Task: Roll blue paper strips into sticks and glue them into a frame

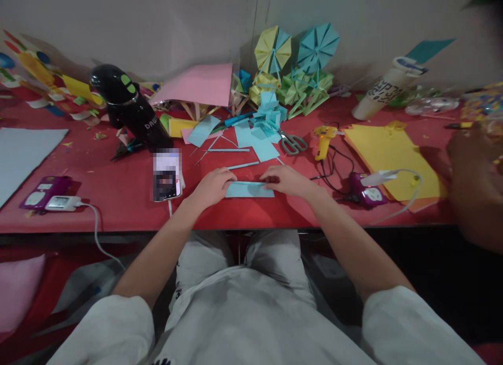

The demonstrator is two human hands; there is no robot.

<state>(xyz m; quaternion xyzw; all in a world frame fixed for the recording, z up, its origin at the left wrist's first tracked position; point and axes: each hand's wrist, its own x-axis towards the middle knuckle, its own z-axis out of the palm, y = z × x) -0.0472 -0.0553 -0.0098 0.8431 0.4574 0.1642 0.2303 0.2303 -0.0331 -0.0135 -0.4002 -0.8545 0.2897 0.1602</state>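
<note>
A small strip of light blue paper [250, 190] lies on the red table [118, 216] near its front edge, with a fold along its far side. My left hand [214, 186] holds the strip's left end, fingers closed around the corner. At the other end, my right hand [283, 179] pinches the upper right part of the paper. Beyond my hands lie thin blue paper rolls [228, 150], loose blue paper pieces [264, 145] and grey-handled scissors [294, 143].
A phone [167, 175] and black bottle [135, 111] stand left. Right are a yellow glue gun [324, 141], cables, a purple socket block [368, 191], yellow paper [396, 161] and another person's arm [475, 187]. Folded paper umbrellas [274, 50] stand behind.
</note>
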